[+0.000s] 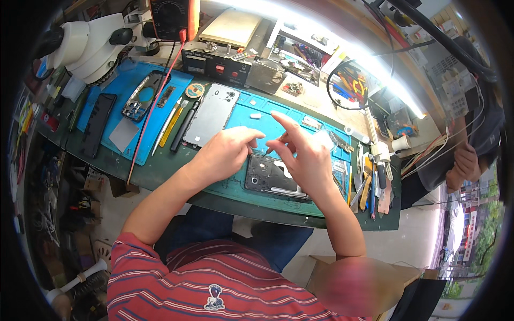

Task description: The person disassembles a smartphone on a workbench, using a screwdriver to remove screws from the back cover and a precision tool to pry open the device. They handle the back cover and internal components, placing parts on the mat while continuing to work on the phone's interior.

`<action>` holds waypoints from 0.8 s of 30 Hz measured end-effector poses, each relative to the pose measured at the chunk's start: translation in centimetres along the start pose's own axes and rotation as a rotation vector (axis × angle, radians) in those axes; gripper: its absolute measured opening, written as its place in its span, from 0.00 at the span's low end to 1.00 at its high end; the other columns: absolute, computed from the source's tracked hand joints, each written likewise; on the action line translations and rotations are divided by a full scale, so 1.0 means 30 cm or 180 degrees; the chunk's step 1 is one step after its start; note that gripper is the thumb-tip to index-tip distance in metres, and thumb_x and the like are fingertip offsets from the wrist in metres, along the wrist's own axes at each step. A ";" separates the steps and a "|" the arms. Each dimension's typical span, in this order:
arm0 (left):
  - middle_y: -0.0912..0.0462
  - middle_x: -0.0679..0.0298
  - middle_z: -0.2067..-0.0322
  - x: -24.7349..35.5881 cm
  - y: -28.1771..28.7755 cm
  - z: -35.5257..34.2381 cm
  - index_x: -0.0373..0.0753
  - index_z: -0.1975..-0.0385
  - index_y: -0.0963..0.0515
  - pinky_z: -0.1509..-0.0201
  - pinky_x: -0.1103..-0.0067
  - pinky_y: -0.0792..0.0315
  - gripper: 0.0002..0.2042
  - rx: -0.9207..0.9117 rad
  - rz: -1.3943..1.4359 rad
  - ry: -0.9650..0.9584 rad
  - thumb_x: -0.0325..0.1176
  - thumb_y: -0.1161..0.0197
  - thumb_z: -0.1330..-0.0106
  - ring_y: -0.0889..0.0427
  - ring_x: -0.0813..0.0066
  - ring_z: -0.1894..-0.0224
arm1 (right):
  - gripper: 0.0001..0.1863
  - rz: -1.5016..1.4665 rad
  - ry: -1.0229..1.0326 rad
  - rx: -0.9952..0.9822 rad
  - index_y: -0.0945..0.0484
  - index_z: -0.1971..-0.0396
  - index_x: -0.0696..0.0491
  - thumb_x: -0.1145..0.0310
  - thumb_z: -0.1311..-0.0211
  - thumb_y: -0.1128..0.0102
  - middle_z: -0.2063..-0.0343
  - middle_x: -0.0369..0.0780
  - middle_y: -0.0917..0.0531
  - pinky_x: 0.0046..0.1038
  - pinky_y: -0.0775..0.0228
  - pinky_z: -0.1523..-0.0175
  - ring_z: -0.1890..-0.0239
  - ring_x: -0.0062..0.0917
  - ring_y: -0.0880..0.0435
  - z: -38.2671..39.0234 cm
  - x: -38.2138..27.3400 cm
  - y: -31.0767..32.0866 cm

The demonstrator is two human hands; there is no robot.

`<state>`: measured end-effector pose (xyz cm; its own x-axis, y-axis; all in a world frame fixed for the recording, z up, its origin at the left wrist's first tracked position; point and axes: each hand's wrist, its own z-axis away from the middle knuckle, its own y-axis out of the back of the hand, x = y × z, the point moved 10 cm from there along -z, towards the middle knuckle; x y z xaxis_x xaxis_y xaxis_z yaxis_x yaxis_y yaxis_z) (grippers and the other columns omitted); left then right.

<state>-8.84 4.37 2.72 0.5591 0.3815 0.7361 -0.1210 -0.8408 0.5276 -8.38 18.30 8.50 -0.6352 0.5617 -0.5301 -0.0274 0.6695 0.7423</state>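
Note:
An opened smartphone (267,176) lies on the mat in front of me, its dark inner side up. My right hand (310,158) is above its right part, thumb and fingers pinching a small slim screwdriver (284,138). The tool's tip points down at the phone's upper edge. My left hand (227,152) is at the phone's upper left corner with its fingers curled together; what they hold, if anything, is hidden. Left of the phone, beyond my left hand, rests a silver phone back panel (213,115) with camera holes at its top.
A blue work mat (263,109) with small parts spans the bench. To the left are another opened phone (145,96), a black phone-shaped slab (100,125), a microscope (88,45) and a multimeter (171,18). Tweezers and tools (369,184) crowd the right end. Another person's hands (463,166) show at right.

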 end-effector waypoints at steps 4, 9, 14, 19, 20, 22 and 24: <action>0.12 0.51 0.61 -0.001 -0.002 -0.004 0.31 0.44 0.17 0.52 0.68 0.16 0.18 0.0002 -0.0051 -0.0042 0.14 0.46 0.30 0.10 0.60 0.60 | 0.35 -0.0119 0.0028 0.0047 0.27 0.24 0.48 0.76 0.31 0.32 0.63 0.42 0.08 0.35 0.15 0.57 0.63 0.36 0.06 -0.005 -0.010 0.004; 0.12 0.49 0.59 -0.010 -0.004 -0.007 0.31 0.46 0.17 0.48 0.63 0.17 0.18 -0.0079 0.0022 0.0105 0.15 0.43 0.35 0.11 0.52 0.56 | 0.30 0.0005 -0.0338 -0.0151 0.24 0.27 0.53 0.74 0.27 0.31 0.62 0.40 0.06 0.28 0.15 0.56 0.60 0.24 0.06 -0.009 0.018 0.017; 0.11 0.52 0.60 -0.016 -0.007 -0.006 0.31 0.46 0.16 0.52 0.68 0.16 0.18 -0.0015 -0.0045 0.0000 0.14 0.45 0.31 0.09 0.61 0.61 | 0.25 -0.0418 -0.0656 0.1018 0.25 0.29 0.59 0.70 0.21 0.34 0.60 0.40 0.06 0.24 0.17 0.54 0.60 0.19 0.07 0.032 0.184 0.188; 0.11 0.52 0.58 -0.001 -0.013 -0.013 0.31 0.46 0.16 0.52 0.69 0.16 0.18 0.0020 -0.0227 -0.0073 0.14 0.44 0.32 0.09 0.61 0.61 | 0.26 -0.1436 -0.1006 0.1551 0.25 0.29 0.61 0.72 0.22 0.32 0.61 0.41 0.06 0.22 0.18 0.52 0.61 0.16 0.11 0.123 0.420 0.183; 0.11 0.52 0.57 -0.001 -0.013 -0.011 0.32 0.46 0.16 0.52 0.69 0.16 0.18 0.0042 -0.0254 -0.0054 0.14 0.44 0.32 0.09 0.61 0.61 | 0.26 -0.1463 -0.1058 0.1418 0.25 0.29 0.61 0.74 0.24 0.31 0.62 0.40 0.07 0.21 0.18 0.51 0.59 0.16 0.10 0.119 0.424 0.153; 0.12 0.52 0.58 0.001 -0.010 -0.010 0.32 0.46 0.16 0.53 0.69 0.16 0.16 0.0051 -0.0287 -0.0004 0.15 0.43 0.30 0.09 0.61 0.62 | 0.26 -0.1294 -0.1014 0.1244 0.24 0.30 0.61 0.74 0.24 0.31 0.62 0.41 0.07 0.22 0.17 0.51 0.58 0.17 0.10 0.108 0.406 0.119; 0.12 0.53 0.59 -0.002 -0.008 -0.012 0.32 0.47 0.16 0.53 0.69 0.17 0.15 0.0077 -0.0281 0.0040 0.17 0.41 0.29 0.10 0.60 0.63 | 0.26 -0.1030 -0.0932 0.1190 0.24 0.31 0.62 0.73 0.25 0.29 0.63 0.40 0.07 0.23 0.16 0.50 0.58 0.19 0.09 0.097 0.392 0.100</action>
<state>-9.13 4.67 2.69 0.5562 0.4593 0.6926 -0.0518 -0.8127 0.5804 -13.70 28.33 3.31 -0.3981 0.3750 -0.8372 0.1236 0.9262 0.3561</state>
